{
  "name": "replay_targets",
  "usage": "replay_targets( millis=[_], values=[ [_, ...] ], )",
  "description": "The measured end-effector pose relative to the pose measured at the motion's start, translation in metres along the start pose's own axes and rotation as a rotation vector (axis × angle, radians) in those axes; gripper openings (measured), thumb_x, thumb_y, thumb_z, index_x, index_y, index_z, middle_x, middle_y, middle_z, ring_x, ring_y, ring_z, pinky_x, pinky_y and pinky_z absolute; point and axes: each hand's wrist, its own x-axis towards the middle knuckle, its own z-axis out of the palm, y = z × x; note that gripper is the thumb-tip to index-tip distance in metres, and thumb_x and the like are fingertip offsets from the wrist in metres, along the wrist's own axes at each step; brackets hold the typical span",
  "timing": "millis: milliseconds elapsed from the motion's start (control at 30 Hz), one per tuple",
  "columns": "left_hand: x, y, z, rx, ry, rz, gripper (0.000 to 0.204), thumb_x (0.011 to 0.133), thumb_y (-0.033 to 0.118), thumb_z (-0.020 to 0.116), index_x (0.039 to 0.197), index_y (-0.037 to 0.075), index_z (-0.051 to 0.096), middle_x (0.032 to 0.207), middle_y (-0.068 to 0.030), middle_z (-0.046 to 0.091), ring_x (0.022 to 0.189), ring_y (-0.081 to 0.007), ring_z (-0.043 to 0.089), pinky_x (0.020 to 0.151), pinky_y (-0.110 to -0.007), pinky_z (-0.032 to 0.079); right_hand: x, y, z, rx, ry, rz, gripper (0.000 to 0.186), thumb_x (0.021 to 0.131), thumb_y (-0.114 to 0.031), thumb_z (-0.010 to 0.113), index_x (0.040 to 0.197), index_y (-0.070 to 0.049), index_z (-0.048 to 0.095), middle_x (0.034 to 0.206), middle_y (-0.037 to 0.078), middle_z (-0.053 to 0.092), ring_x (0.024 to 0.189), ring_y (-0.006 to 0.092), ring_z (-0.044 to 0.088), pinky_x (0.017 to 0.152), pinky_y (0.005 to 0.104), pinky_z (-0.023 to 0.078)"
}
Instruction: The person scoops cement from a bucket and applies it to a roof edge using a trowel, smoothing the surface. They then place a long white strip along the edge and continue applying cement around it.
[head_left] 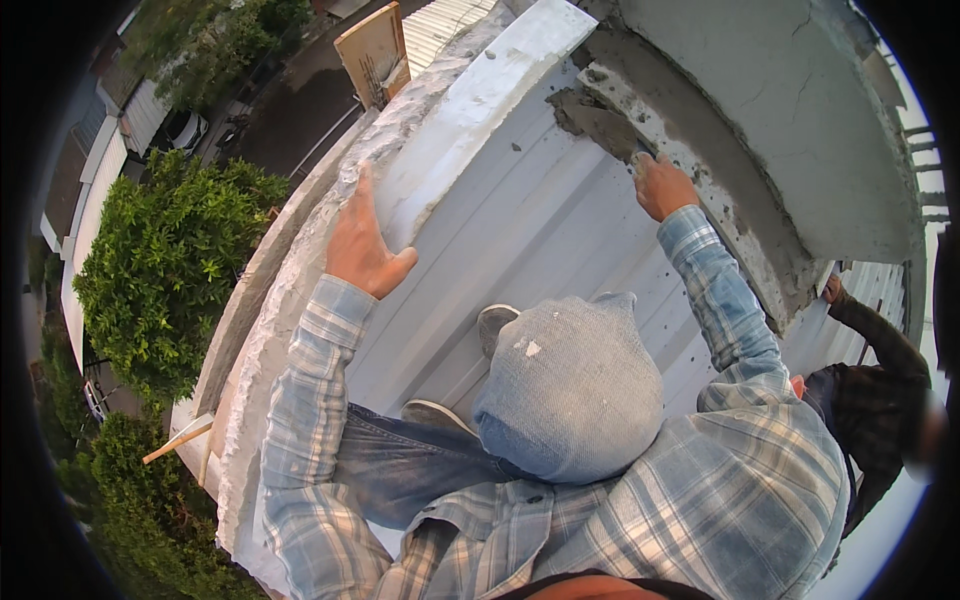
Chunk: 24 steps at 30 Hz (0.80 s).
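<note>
My left hand (370, 245) rests with thumb and fingers apart on the parapet, beside a long, smooth white strip (470, 110) along its top. Pinkish-white rough plaster (300, 290) runs along the parapet's outer side. On the other side, my right hand (665, 187) is closed round the handle of a trowel (640, 158). Grey wet mortar (592, 118) covers much of its blade, which lies near a narrow mortar-smeared ledge (655, 130). The handle is mostly hidden in my fingers.
Ribbed metal roofing (520, 220) lies under my shoes, specked with mortar. A grey plastered wall (800, 110) rises at the right; another person (850, 420) reaches toward it. Left of the parapet is a drop to trees (165, 260) and a street. A wooden board (373, 52) stands beyond.
</note>
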Motion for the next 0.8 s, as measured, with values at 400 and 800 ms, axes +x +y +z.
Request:
replay_targets(
  millis=[400, 800],
  values=[
    [-0.002, 0.009, 0.031, 0.01, -0.166, -0.046, 0.101, 0.066, 0.02, 0.075, 0.151, 0.006, 0.023, 0.131, -0.024, 0.048, 0.123, -0.0398, 0.049, 0.107, -0.045, 0.043, -0.057, -0.008, 0.0, 1.09, -0.216, 0.311, 0.028, 0.093, -0.031, 0.059, 0.093, -0.003, 0.057, 0.077, 0.005, 0.056, 0.056, 0.0141, 0.056, 0.051, 0.0314, 0.048],
    [0.005, 0.0, 0.091, 0.079, -0.222, -0.028, 0.101, 0.069, 0.022, 0.075, 0.152, 0.005, 0.02, 0.132, -0.0207, 0.046, 0.122, -0.0385, 0.047, 0.107, -0.045, 0.042, -0.149, -0.036, 0.127, 1.263, 0.195, 0.544, 0.03, 0.091, -0.031, 0.065, 0.092, -0.002, 0.059, 0.073, 0.008, 0.06, 0.064, 0.0201, 0.059, 0.063, 0.0356, 0.049]
  ],
)
